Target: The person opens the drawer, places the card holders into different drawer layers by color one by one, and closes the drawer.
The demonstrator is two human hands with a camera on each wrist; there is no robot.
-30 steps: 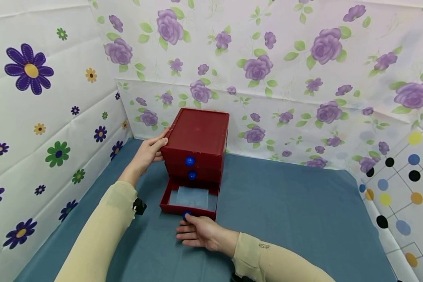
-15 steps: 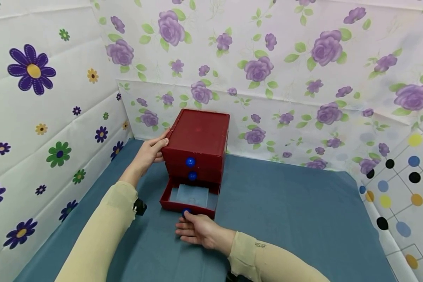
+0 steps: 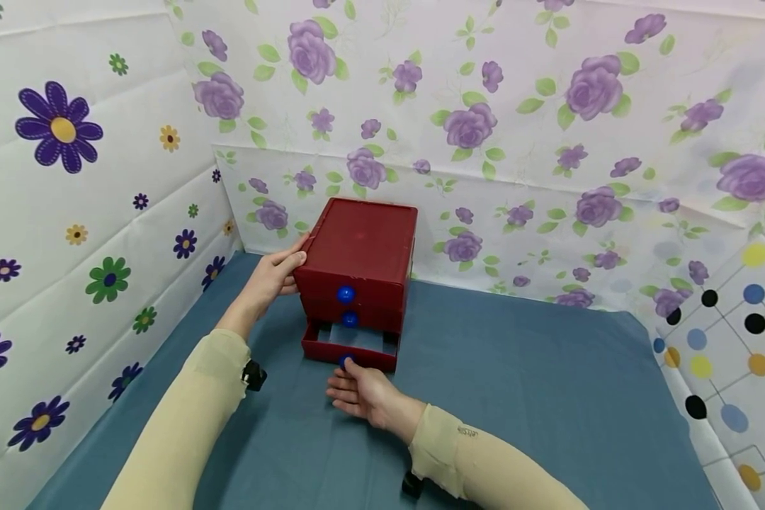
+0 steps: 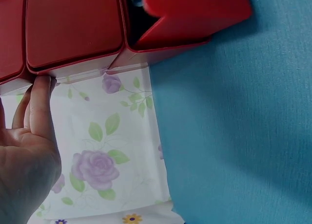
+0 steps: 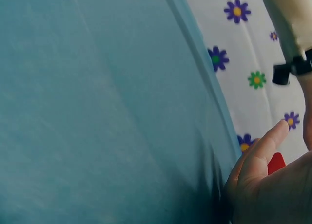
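A dark red drawer cabinet [image 3: 360, 241] stands upright on the blue cloth, its upper drawers closed. The bottom drawer [image 3: 321, 351] sticks out a short way, with pale blue flat material [image 3: 355, 338] lying inside. My left hand [image 3: 269, 280] rests on the cabinet's left side, thumb at the top edge and fingers extended along the wall. Low in front, my right hand [image 3: 372, 397] touches the bottom drawer's blue knob [image 3: 346, 361] with its thumb, the other fingers stretched out below. In the right wrist view, this hand hides most of the cabinet.
Blue cloth [image 3: 516, 397] covers the table, reaching well to the right of the cabinet. Floral sheets [image 3: 459, 127] hang behind it, and a daisy-printed sheet [image 3: 64, 234] closes off the left. Two more blue knobs [image 3: 346, 295] sit on the upper drawers.
The bottom drawer has slid inward toward the cabinet, my right hand moving forward with its knob. Less of the drawer's inside shows. My left hand stays on the cabinet's side.
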